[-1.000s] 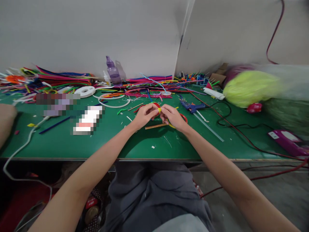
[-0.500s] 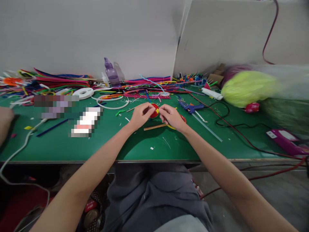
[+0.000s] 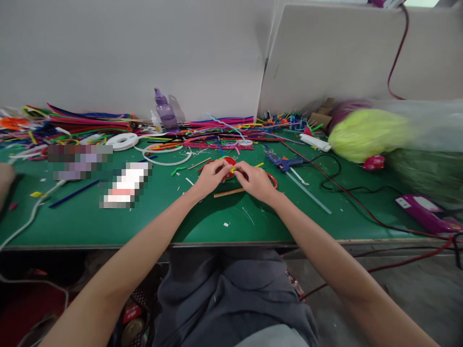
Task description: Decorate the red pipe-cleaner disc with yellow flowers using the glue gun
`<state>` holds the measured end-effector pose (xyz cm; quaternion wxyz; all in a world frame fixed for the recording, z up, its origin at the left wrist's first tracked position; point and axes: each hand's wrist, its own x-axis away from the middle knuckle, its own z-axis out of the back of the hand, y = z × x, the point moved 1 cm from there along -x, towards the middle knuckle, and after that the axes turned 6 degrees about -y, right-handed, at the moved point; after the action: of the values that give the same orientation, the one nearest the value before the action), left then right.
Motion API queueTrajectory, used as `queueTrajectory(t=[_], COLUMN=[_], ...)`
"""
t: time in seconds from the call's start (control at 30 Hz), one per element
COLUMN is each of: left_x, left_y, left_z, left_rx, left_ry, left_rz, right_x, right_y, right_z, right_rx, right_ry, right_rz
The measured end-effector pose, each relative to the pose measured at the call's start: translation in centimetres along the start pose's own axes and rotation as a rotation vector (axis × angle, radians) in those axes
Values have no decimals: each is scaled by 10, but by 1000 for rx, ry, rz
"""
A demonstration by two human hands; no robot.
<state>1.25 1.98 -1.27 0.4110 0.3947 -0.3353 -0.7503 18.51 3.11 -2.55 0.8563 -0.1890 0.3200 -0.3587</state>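
Over the middle of the green table, my left hand (image 3: 214,176) and my right hand (image 3: 252,180) meet with fingertips pinched together. Between the fingertips is a small yellow piece (image 3: 232,170), which both hands grip. A red round piece (image 3: 229,161) shows right behind the fingers, partly hidden by them. Beneath the hands lies a thin brown stick (image 3: 228,193). Beside my right hand is a red curved piece (image 3: 274,180), partly covered by the hand.
A blue glue gun (image 3: 284,162) with a clear stick lies to the right. Behind are pipe cleaners (image 3: 90,121), a purple bottle (image 3: 166,113) and a white tape roll (image 3: 122,141). Yellow-green bags (image 3: 365,132) fill the right back. Another person's hand (image 3: 5,180) is at the left edge.
My fingertips have drawn closer together around the yellow piece, and my right hand's fingers have shifted left. The whole view has moved slightly.
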Motion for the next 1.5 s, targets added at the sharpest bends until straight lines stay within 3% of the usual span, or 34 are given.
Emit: queueTrajectory(t=[0.27,0.53,0.9,1.13,1.27,1.5], left_x=[1,3,1,1,1,2], left_y=[-3,-4,-7,-6,-7,-10], left_z=[-5,-15,-8,-14,-14,-3], left_rx=[114,107,161,196,275,296], left_ry=[-100,11,-4,14,-13,-111], left_rz=[18,-11,-18,4,15,78], right_x=[2,4,3,2,3,2], right_y=[2,-1,2,-1,-2,6], right_z=[-3,-9,2,-7,-5,6], right_rx=[223,306,303,363,347,237], right_ry=[137,329,210,279,302,204], right_rz=[176,251,170,195,187,202])
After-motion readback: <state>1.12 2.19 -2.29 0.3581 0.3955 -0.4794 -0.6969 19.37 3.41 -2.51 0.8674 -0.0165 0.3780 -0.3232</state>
